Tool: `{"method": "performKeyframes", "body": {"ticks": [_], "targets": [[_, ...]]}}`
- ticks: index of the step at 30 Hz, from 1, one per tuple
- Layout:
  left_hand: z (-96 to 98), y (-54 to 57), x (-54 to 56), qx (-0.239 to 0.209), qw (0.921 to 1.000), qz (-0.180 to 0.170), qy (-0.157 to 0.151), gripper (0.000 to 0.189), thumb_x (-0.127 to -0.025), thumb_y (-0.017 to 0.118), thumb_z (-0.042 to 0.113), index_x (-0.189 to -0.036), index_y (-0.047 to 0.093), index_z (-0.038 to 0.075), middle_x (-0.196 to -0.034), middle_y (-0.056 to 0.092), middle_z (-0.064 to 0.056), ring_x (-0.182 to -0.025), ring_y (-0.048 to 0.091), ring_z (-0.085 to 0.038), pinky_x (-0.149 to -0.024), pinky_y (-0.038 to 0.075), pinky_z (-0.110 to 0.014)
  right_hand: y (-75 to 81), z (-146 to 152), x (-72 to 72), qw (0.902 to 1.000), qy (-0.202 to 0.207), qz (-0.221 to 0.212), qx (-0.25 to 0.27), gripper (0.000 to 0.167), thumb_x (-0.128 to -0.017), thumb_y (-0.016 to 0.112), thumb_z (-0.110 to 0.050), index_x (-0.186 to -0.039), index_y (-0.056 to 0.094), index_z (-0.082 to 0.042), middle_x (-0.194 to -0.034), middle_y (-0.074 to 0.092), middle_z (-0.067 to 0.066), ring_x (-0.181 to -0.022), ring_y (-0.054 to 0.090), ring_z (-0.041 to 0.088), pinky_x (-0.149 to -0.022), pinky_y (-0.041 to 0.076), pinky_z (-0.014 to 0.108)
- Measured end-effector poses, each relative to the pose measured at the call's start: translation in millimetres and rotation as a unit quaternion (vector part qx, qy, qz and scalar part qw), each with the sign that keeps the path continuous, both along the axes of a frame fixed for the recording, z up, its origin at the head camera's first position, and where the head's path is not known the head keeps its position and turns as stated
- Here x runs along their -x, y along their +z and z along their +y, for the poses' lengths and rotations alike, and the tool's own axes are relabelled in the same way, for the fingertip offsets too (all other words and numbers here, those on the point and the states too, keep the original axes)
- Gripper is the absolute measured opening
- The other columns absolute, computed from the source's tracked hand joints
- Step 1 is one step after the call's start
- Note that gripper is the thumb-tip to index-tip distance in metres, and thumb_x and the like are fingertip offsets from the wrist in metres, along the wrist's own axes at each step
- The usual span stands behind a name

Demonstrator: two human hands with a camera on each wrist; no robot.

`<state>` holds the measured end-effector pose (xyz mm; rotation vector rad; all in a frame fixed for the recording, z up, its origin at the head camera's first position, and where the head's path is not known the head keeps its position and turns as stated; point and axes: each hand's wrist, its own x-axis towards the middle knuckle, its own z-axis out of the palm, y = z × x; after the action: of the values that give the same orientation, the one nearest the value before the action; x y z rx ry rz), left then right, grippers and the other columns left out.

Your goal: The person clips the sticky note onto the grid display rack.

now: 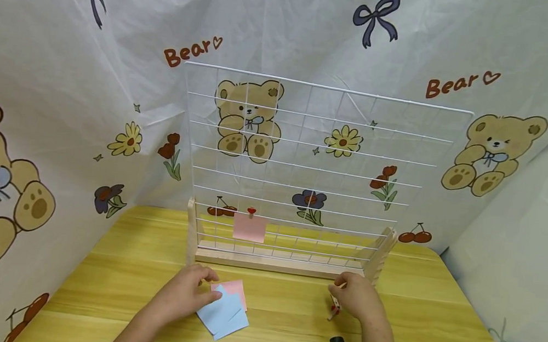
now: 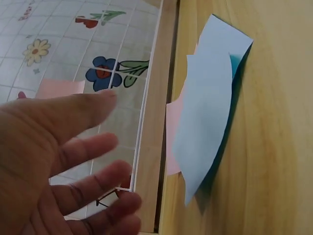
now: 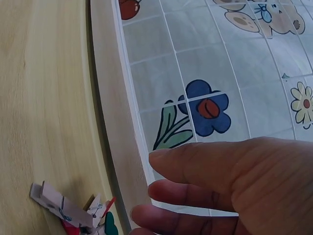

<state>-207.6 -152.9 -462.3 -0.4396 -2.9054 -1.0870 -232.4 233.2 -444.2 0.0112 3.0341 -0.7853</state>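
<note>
Papers (image 2: 205, 107) near left fingers (image 2: 90, 148); clothespins (image 3: 58, 203) near right fingers (image 3: 181, 192)

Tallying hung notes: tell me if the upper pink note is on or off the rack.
On: the pink note hangs against the rack, with a red-heart clip at its top edge.

Left hand (image 1: 188, 293): fingers (image 2: 93, 147) spread, loosely bent; thumb (image 2: 90, 110) apart from them. Right hand (image 1: 357, 296): fingers (image 3: 178, 192) relaxed, thumb (image 3: 195, 160) just beside (lower fingers cropped in wrist view). Both forearms (image 1: 142, 323) trail behind the fingers, slanting inward.
</note>
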Motion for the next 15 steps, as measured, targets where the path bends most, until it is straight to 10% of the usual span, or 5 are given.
{"method": "performKeyframes", "body": {"ticks": [15], "targets": [[13.0, -12.2, -9.2, 0.1, 0.9948, -0.018, -0.005, 0.064, -0.067, 0.095, 0.033, -0.119, 0.07, 0.004, -0.105, 0.06, -0.007, -0.094, 0.053, -0.02, -0.084, 0.052, -0.045, -2.7, 7.8, 0.2, 0.9999, -0.009, -0.01, 0.008, 0.017, -0.092, 0.073, -0.02, -0.097, 0.072, -0.004, -0.082, 0.07, 0.004, -0.067, 0.055, 0.019, -0.057, 0.044, 0.033]]}}
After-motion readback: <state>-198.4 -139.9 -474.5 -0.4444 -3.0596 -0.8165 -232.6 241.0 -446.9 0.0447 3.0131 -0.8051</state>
